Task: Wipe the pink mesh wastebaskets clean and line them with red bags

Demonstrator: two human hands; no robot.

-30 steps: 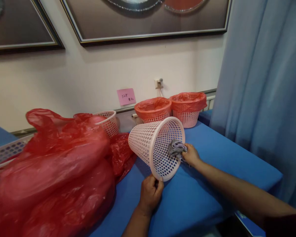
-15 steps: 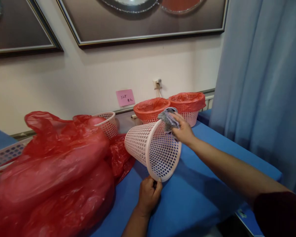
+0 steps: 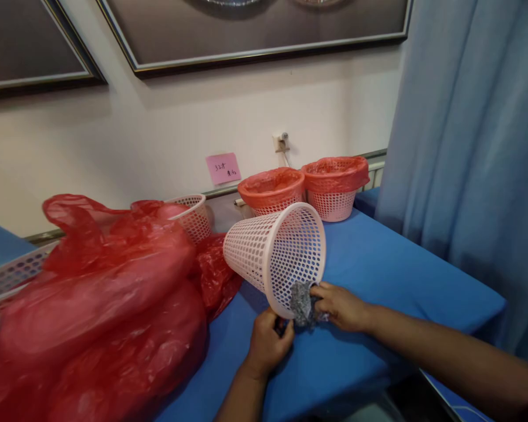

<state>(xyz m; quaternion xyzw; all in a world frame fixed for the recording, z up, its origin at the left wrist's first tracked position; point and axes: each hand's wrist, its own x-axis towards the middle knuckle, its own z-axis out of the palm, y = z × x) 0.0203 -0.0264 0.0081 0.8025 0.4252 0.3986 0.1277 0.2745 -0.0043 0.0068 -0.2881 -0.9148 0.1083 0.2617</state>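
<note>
- A person's left hand (image 3: 268, 343) is gripping the lower rim of a pale pink perforated basket (image 3: 250, 245).
- The right hand (image 3: 341, 306) is clutching a gray cloth (image 3: 302, 303) at that same rim.
- The basket is leaning sideways over a blue-covered table (image 3: 400, 264), mouth facing the person.
- I'm seeing red plastic (image 3: 110, 316) heaped at left, two red-lined baskets (image 3: 333, 205) standing behind.
</note>
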